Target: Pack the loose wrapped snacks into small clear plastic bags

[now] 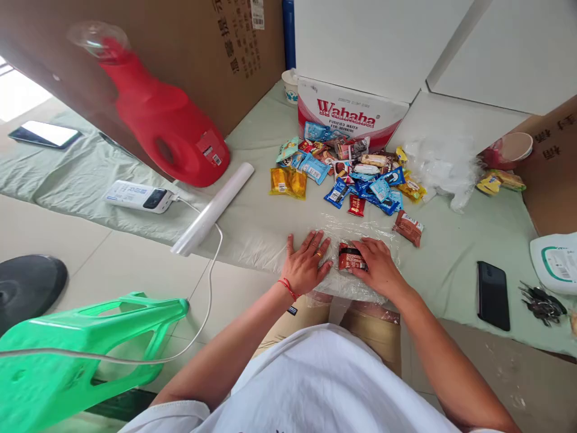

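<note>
In the head view, I have the left hand (306,261) flat, fingers spread, on a clear, crinkled plastic film (333,225). My right hand (376,264) is closed around the right end of a small, dark reddish-brown snack packet (349,258), lying on that film at the near edge of the green-cloth-covered table (455,258), before a heap of multicoloured wrapped snacks (360,174).

The white-and-red carton (351,109) near the back edge of the counter (444,258) reads "Wahaha" with an ® mark, then "PURIFIED WATER FOR DRINKING". Characters on the brown cardboard box (187,57) at the back left, and print on the red bottle (169,123) and the packet (350,260) under the right hand (374,261), are illegible.
</note>
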`<state>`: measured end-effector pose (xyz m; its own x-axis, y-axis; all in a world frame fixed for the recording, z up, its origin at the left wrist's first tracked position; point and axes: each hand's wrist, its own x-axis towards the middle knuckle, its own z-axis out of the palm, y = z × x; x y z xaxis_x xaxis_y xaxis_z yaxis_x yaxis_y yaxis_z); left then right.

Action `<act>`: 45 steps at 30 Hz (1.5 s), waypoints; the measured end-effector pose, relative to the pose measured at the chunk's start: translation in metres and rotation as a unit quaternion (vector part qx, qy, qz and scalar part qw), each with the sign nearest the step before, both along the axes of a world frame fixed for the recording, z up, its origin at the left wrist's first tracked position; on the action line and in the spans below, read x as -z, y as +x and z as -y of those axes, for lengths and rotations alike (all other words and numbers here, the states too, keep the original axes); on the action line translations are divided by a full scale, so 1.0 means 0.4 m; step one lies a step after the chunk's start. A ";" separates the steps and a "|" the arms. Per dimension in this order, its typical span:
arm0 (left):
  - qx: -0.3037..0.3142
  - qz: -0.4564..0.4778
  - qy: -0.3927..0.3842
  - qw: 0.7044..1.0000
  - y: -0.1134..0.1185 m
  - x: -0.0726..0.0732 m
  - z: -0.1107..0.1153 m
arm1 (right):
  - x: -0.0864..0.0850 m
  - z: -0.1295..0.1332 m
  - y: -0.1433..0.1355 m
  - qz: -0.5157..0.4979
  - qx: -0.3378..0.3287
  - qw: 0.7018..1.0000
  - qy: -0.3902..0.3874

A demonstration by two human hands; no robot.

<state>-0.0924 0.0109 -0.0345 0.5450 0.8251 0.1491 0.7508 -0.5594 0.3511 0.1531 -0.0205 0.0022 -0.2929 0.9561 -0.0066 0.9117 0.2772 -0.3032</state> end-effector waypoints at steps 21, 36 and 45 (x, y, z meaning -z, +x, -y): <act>0.244 0.068 0.077 0.964 -0.106 0.122 0.124 | 0.087 0.305 0.128 -0.102 -0.008 0.993 0.056; -0.141 0.346 -0.313 0.873 -0.057 -0.067 -0.111 | -0.098 -0.023 0.244 -0.233 0.080 0.961 -0.124; -0.187 0.387 -0.241 0.870 -0.068 -0.037 -0.141 | -0.106 0.024 0.114 -0.039 0.147 0.964 0.219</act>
